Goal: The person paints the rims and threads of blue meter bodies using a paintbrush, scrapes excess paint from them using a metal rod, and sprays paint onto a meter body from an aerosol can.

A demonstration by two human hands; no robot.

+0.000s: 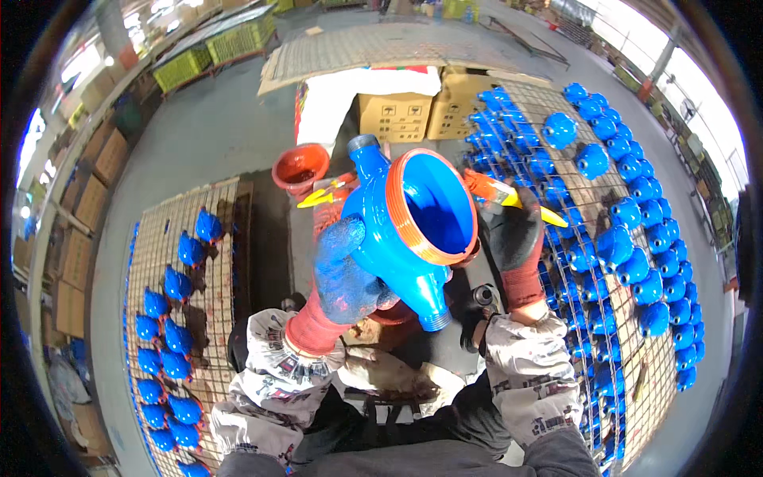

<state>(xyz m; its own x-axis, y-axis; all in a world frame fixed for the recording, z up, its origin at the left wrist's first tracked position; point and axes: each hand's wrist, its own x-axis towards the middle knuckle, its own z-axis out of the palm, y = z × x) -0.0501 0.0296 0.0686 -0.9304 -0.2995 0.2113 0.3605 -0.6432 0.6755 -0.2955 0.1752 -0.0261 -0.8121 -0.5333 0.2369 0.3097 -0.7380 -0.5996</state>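
My left hand (pixel 343 274), in a blue-stained glove with a red cuff, grips a blue cast valve body (pixel 413 230) with two pipe stubs and lifts it toward the camera. Its wide round mouth faces me and the rim (pixel 396 208) is painted orange. My right hand (pixel 515 234), in a dark glove with a red cuff, holds a yellow-handled brush (pixel 509 199) with its orange-wet bristles touching the right side of the rim. Both forearms wear patterned sleeve covers.
A wire rack (pixel 636 262) on my right holds several blue valve bodies. Another rack (pixel 183 302) on my left carries several more. An orange paint bowl (pixel 300 168) sits ahead, with a second yellow-handled brush (pixel 322 193) nearby. Cardboard boxes (pixel 397 115) stand beyond.
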